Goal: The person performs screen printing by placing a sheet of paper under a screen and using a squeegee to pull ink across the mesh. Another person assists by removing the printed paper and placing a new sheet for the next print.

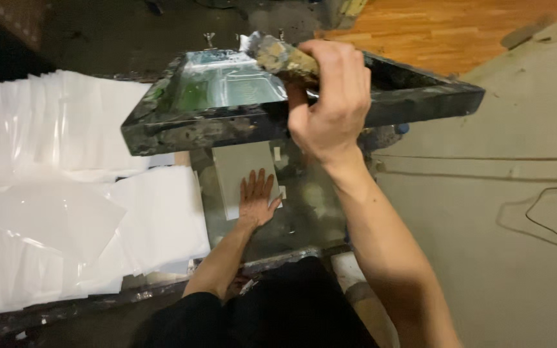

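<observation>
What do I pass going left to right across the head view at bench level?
Stacks of white sheets → left hand flat on a grey sheet → right forearm → black cable on the floor.

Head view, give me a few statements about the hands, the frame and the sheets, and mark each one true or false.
1. The right hand grips a paint-crusted handle at the raised dark frame. True.
2. The left hand holds a brush. False: it lies flat, fingers spread, on a pale sheet.
3. White sheets are stacked to the left. True.
4. The frame lies flat on the bench. False: it is tilted up above the left hand.
</observation>
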